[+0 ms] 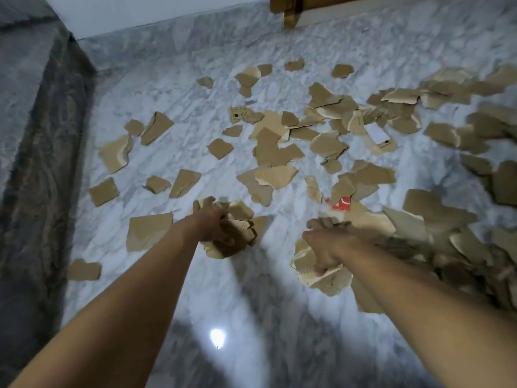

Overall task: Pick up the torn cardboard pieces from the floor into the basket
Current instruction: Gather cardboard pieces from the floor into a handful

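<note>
The torn cardboard (270, 152) lies strewn over the marble floor (167, 275), most of it beyond my fingers and off to their right. My left fingers (219, 236) are curled tight round a brown wad (240, 233) of crumpled pieces. My right fingers (320, 267) are clenched on a pale wad (307, 261), and its ragged edges stick out under my fist. I cannot tell whether either wad touches the floor. Just left of my left fingers lies a big flat piece (148, 231), and a small piece (84, 270) sits further left and nearer to me. Just beyond my right fingers is a red-printed scrap (340, 204). To their right a thick heap (461, 247) of overlapping pieces runs to the frame's edge, blurred. Well beyond both sets of fingers I see a piece with black print (240, 114) and one with a white label (377, 133). A glare spot (216, 337) shines on the floor between my forearms. A dark patterned cloth (36, 135) runs along the far left. At the far side stand a pale wall (140, 12) and a wooden leg (291, 12).
</note>
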A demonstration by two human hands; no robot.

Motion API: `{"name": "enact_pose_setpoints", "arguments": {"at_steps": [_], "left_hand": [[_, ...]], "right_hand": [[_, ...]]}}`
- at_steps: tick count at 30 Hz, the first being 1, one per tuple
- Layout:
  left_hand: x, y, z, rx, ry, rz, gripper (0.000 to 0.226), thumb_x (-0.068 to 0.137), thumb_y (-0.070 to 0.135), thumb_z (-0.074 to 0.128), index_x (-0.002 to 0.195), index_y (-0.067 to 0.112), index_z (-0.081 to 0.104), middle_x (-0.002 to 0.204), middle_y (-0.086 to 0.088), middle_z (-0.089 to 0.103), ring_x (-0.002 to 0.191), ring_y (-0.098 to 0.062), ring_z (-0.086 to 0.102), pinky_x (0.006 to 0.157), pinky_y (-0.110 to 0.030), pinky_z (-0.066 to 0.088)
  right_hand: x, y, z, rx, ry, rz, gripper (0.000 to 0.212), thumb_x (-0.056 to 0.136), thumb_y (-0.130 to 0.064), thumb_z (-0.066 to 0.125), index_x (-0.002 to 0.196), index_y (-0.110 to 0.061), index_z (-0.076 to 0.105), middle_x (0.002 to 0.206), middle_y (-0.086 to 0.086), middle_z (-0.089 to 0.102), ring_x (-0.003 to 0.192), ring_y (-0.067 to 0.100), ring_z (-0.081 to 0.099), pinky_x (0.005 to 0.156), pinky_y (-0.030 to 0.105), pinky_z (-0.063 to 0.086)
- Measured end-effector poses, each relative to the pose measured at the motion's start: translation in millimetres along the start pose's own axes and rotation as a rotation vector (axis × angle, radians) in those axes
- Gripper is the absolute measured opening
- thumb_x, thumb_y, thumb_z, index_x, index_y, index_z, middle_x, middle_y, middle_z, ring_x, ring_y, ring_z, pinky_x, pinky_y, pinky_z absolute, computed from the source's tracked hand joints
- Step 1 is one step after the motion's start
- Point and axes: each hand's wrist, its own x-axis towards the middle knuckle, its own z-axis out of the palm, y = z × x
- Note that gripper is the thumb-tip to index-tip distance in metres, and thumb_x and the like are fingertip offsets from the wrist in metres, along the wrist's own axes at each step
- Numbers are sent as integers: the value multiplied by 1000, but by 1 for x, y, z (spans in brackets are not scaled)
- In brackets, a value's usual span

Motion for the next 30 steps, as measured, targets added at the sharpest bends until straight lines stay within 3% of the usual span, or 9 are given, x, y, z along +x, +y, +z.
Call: {"name": "enact_pose_setpoints", "arguments": {"at_steps": [2, 5, 9, 13, 17, 22, 25, 28, 30], "left_hand": [[21, -5, 10, 47, 3, 28, 92, 70, 54, 80, 147, 34, 35, 160, -9, 6, 145, -44, 3, 111, -60, 30], [44, -13, 26, 60, 52, 102, 92, 70, 56, 79, 147, 39, 33, 155, -7, 13, 140, -39, 18, 107, -58, 37], [55, -13, 27, -2, 101, 100, 99, 64, 53, 84, 144, 35, 28, 139, -10, 30, 125, -37, 35, 99, -50, 44], [60, -7, 23, -166, 124, 146, 105, 47, 44, 93, 122, 27, 22, 119, -10, 46, 104, -37, 56, 87, -51, 52], [61, -8, 20, -257, 93, 128, 102, 46, 41, 96, 124, 22, 33, 111, -5, 61, 98, -30, 61, 77, -37, 51], [49, -3, 21, -206, 150, 100, 79, 47, 55, 90, 105, 24, 47, 102, 0, 65, 91, -26, 61, 67, -30, 41], [40, 5, 22, -251, 152, 80, 68, 54, 51, 87, 99, 20, 47, 92, 0, 63, 82, -25, 56, 65, -31, 38], [29, 8, 23, -422, 117, 67, 64, 65, 37, 87, 111, 15, 49, 99, 1, 59, 93, -27, 55, 71, -31, 40], [23, 5, 20, -524, 91, 65, 60, 65, 30, 88, 113, 16, 54, 104, 1, 62, 102, -29, 58, 77, -31, 42]], "right_hand": [[8, -4, 10, -127, 22, -9, 80, 68, -42, 85, 136, -23, 49, 153, 5, 16, 139, 37, 19, 112, 59, 22], [18, -7, 11, -212, 26, -13, 85, 64, -49, 86, 138, -27, 50, 147, 9, 21, 136, 37, 23, 114, 65, 10], [18, -8, 5, -167, 42, 1, 88, 58, -46, 91, 130, -28, 43, 131, 8, 35, 125, 34, 34, 112, 58, 18], [21, -17, -5, -184, 62, 42, 102, 52, -41, 94, 132, -23, 33, 126, 8, 43, 118, 31, 41, 102, 48, 29], [25, -23, 1, -289, 52, 54, 63, 61, -40, 90, 113, -28, 57, 118, 0, 57, 116, 27, 49, 103, 47, 24], [17, -28, 3, -256, 85, 15, 50, 69, -28, 87, 104, -30, 52, 112, -4, 63, 112, 23, 57, 106, 43, 24], [7, -24, 1, -71, 166, -20, 44, 72, -33, 86, 97, -27, 51, 95, -4, 59, 100, 23, 62, 93, 40, 34], [-10, -11, -6, 427, 250, -26, 46, 79, -33, 82, 116, -28, 55, 106, -2, 60, 97, 24, 62, 69, 32, 44], [-21, 1, -14, 741, 321, -41, 49, 82, -34, 81, 121, -33, 52, 113, -5, 56, 98, 20, 59, 67, 27, 45]]}}
